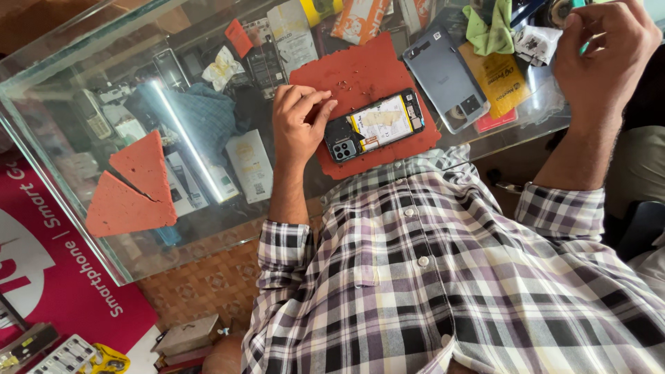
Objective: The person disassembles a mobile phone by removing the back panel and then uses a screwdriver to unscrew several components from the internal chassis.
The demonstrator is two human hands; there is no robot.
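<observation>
Checked shirt (443,277) fills the lower right, closest to the lens; above it, centre frame, the opened phone (375,125) lies backless on the red mat (374,66), battery showing; the left hand (298,125) rests at the phone's camera end, fingers curled and pinched together, thumb touching the phone's corner; tiny screws (343,85) sit just above on the mat; the grey back cover (447,76) lies right of the mat on the glass counter (69,104); upper right, the right hand (603,55) is raised and clenched; what it grips, cannot tell; a green cloth (488,31) lies beside it; two red mat scraps (135,187) at left.
</observation>
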